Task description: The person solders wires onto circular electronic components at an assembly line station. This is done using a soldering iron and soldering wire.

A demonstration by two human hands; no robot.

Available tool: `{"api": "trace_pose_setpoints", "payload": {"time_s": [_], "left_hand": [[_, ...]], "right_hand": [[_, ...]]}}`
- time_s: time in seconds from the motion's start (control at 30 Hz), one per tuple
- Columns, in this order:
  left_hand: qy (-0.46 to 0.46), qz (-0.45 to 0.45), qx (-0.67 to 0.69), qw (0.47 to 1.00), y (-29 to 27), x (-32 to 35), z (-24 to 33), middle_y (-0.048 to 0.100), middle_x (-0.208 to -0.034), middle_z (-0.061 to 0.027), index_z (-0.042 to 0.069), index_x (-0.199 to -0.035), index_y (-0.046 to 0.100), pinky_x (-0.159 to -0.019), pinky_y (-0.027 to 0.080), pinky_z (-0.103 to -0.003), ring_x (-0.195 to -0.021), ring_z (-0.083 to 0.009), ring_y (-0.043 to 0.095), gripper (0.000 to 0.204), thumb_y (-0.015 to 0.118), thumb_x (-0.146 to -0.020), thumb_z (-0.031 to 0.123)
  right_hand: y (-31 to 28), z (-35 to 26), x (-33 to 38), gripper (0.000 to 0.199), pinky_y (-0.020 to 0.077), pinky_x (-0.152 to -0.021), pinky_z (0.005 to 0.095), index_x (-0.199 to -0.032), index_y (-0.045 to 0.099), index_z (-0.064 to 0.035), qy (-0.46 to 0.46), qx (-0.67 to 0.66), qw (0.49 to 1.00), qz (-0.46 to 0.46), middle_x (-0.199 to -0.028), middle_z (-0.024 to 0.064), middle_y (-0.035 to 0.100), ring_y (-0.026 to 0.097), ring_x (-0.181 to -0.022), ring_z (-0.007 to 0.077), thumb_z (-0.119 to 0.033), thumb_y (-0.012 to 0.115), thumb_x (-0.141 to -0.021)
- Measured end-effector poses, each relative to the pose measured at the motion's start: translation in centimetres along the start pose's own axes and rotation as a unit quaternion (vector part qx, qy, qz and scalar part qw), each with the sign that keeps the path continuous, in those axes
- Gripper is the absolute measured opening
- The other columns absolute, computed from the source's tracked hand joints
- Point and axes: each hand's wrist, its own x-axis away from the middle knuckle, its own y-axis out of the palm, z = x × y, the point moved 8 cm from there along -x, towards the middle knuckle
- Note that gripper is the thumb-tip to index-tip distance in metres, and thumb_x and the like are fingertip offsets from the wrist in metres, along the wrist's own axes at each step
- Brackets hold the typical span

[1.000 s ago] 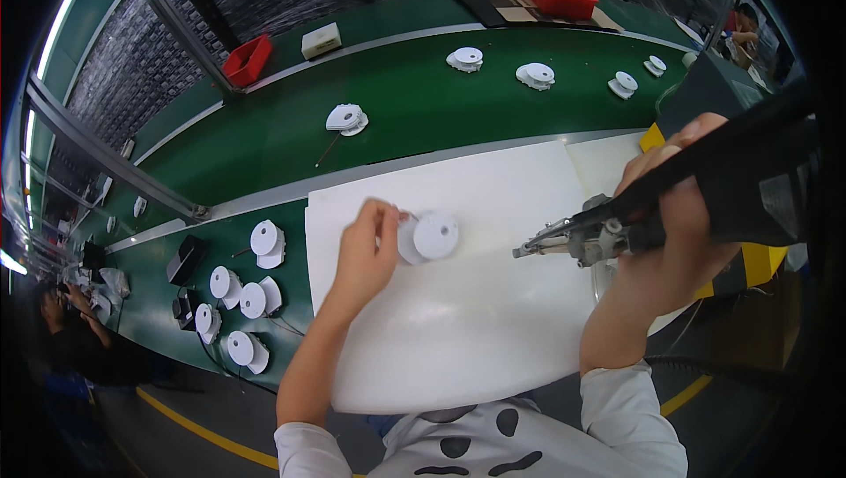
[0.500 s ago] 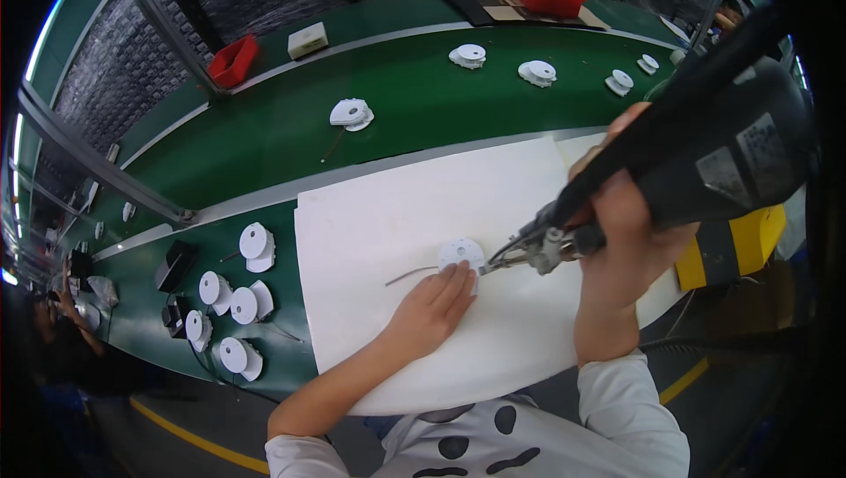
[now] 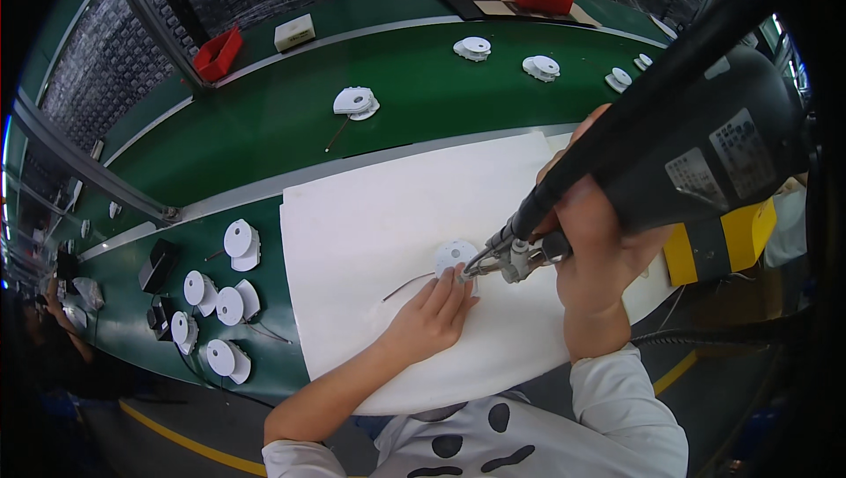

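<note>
A small white round plastic part [image 3: 454, 252] with a hole in its middle lies on a white sheet [image 3: 370, 205]. A thin wire runs left from it. The fingers of my left hand [image 3: 432, 312] are close together and press its near edge onto the sheet. My right hand [image 3: 599, 227] is wrapped round a bulky black hand-held power tool [image 3: 705, 148] with a thick black tube alongside. Its metal nozzle points down and left, with the tip at the part's right side, close to my left fingertips. Whether the tip touches the part is hard to tell.
Several similar white parts [image 3: 236, 303] lie left of the sheet, beside black blocks [image 3: 159, 266]. More sit on the green conveyor belt [image 3: 264, 125] ahead. Beyond are red bins [image 3: 218, 55] and a white box [image 3: 294, 33]. A yellow-and-black object [image 3: 745, 236] stands at right.
My right hand has brought the tool left, so its tip has shifted from beside the part to over its right side. The view has shifted slightly.
</note>
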Motion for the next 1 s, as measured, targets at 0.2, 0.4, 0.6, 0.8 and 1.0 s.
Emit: {"api": "trace_pose_setpoints", "payload": {"time_s": [0.2,0.4,0.6,0.8,1.0], "left_hand": [[-0.007,0.008,0.003,1.0,0.0,0.3,-0.1,0.067,-0.107,-0.027,-0.011,-0.095,0.069,-0.083,0.056,-0.036,-0.101,-0.0332,0.066,0.027,0.067,-0.09,0.016],[-0.011,0.024,-0.018,0.999,-0.5,-0.4,-0.4,0.065,-0.095,-0.0114,-0.005,-0.098,0.07,-0.072,0.055,-0.03,-0.086,-0.0201,0.064,0.029,0.076,-0.083,0.018],[-0.017,0.029,0.0,0.999,-1.0,-0.6,-0.5,0.066,-0.098,-0.0124,-0.006,-0.1,0.07,-0.073,0.054,-0.031,-0.088,-0.0221,0.064,0.029,0.075,-0.082,0.017],[-0.046,0.002,0.068,0.997,-0.4,0.4,-1.0,0.065,-0.11,-0.0177,-0.008,-0.108,0.067,-0.085,0.055,-0.037,-0.106,-0.0306,0.064,0.031,0.07,-0.086,0.013],[-0.051,0.053,0.223,0.972,-1.5,-0.7,-1.2,0.065,-0.116,-0.0121,-0.001,-0.108,0.069,-0.082,0.055,-0.034,-0.106,-0.0264,0.065,0.04,0.081,-0.073,0.016]], "right_hand": [[0.3,0.2,0.2,0.052,0.0496,-0.057,0.0223,-0.128,0.048,0.0044,0.024,-0.019,1.0,-0.008,-0.105,0.0112,0.062,0.062,-0.073,0.0116,-0.011,0.069,-0.083],[0.1,0.4,0.1,0.046,0.0509,-0.054,0.0224,-0.123,0.052,0.0041,0.035,0.021,0.999,0.025,-0.098,0.0112,0.064,0.064,-0.07,0.0129,-0.01,0.069,-0.082],[1.0,1.0,0.3,0.039,0.0523,-0.05,0.0251,-0.116,0.054,0.0032,0.078,-0.021,0.996,-0.033,-0.085,0.0116,0.064,0.062,-0.056,0.0141,-0.008,0.069,-0.082],[0.7,0.6,0.2,0.039,0.0517,-0.053,0.0246,-0.115,0.051,0.0012,0.009,-0.072,0.995,0.065,-0.084,0.0093,0.062,0.062,-0.064,0.0133,-0.009,0.069,-0.083],[-2.9,-1.3,-0.9,0.037,0.0361,-0.043,0.0223,-0.111,0.044,0.0078,0.014,0.009,0.993,0.114,-0.064,0.0077,0.051,0.047,-0.044,0.0133,-0.013,0.054,-0.082]]}}
